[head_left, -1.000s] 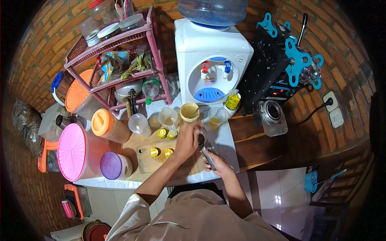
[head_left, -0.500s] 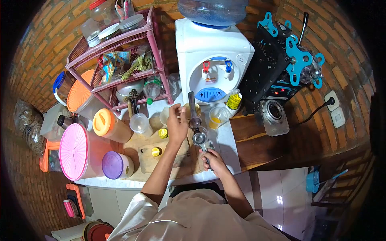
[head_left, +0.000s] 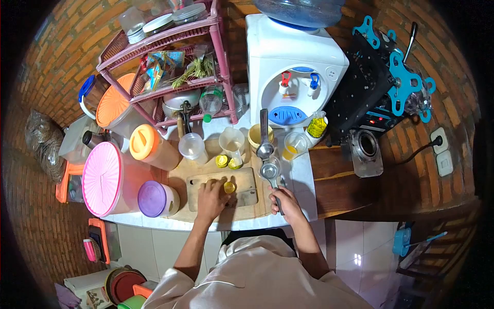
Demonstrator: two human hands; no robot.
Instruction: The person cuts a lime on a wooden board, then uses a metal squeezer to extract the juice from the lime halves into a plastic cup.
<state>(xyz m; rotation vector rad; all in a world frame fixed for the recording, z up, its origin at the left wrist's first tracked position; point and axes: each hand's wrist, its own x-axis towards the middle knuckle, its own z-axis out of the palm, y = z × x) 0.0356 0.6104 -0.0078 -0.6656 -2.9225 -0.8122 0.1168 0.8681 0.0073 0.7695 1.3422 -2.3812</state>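
Note:
My right hand is closed round the lower handle of a metal citrus squeezer. The squeezer is hinged wide open, its upper arm pointing towards the water dispenser. My left hand is over the small cutting board, its fingers at a yellow citrus half. Whether the fingers touch the fruit is hard to tell. Behind the board lie a second citrus half and a squeezed-looking piece. A clear cup with some yellow liquid stands right of the squeezer.
A clear measuring cup and a clear plastic tub stand behind the board. Lidded containers, one with a purple lid, line the left. The white water dispenser and pink rack stand at the back.
My left hand has moved down and left, from near the squeezer to the citrus half on the board. Another citrus piece now shows behind the board. The camera view has shifted.

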